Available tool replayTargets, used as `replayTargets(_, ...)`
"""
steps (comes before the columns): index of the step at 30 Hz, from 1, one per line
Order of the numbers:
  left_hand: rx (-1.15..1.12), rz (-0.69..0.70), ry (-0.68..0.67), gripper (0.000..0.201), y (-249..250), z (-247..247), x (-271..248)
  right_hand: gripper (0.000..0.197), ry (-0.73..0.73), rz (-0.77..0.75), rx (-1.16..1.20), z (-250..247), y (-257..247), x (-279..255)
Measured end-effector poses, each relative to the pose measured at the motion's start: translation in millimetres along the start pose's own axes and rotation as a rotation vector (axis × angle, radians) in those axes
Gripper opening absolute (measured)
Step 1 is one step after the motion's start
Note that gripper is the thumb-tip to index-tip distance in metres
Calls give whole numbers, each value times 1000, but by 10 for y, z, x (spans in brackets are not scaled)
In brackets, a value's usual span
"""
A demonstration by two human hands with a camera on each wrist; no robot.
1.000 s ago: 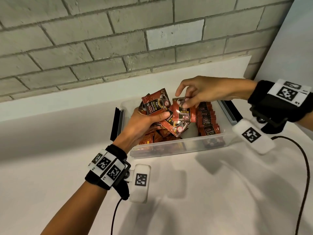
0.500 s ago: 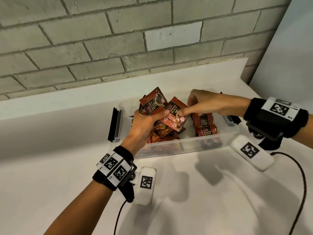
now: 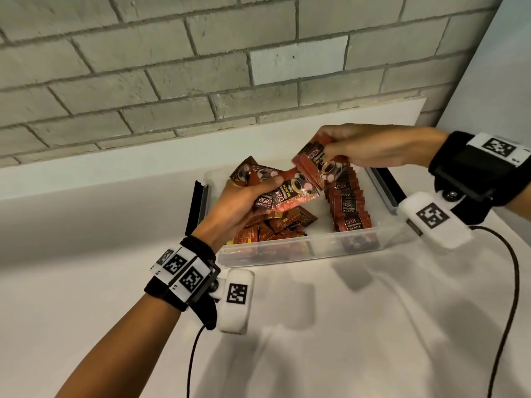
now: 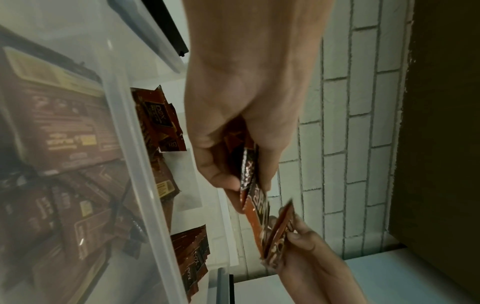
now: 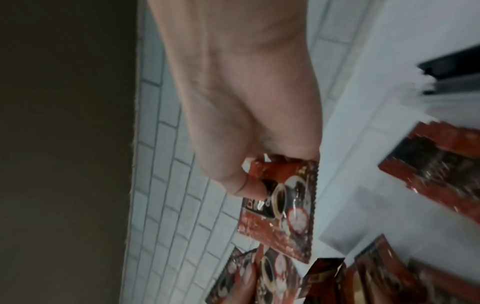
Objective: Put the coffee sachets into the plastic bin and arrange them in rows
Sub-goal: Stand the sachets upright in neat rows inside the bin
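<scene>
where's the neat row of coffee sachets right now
In the head view the row of sachets stands upright along the right side of the clear plastic bin, just below the right hand and right of the loose pile.

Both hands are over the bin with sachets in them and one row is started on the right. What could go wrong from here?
1. The left hand grips a fanned bunch of sachets; as the right hand takes the single sachet it pinches, others may slip out.
2. The standing row looks self-supported; a careless insertion could topple it.
3. The loose pile in the plastic bin may crowd a second row.
</scene>
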State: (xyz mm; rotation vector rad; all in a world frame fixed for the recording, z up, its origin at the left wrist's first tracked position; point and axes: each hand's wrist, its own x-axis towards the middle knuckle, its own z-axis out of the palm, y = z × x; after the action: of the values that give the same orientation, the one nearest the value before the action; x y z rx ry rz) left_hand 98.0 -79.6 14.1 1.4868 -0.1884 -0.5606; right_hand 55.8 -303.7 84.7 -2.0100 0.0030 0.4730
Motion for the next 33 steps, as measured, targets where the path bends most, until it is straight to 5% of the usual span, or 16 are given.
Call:
replayTargets(5, 148, 9, -71, 42, 36, 71, 5, 24, -171, -54, -361, 127, -134, 31)
replayTargets(10, 41, -47, -97, 30, 20, 66, -10, 34, -219, 3, -326, 138, -71, 69)
replayTargets(16, -21, -91, -78, 27, 76, 26, -30, 42, -80, 70, -136, -28, 5, 33)
replayTargets(19, 25, -107, -72, 21, 92, 70, -33, 35, -80, 11, -61, -16, 8, 38)
replayTargets(24, 248, -108, -86, 15, 83, 131, 26, 26, -185, -153, -277, 64, -139, -12)
replayTargets(33, 115, -83, -182, 48, 60, 190, -12, 28, -232, -247, -458, 204, -160, 104)
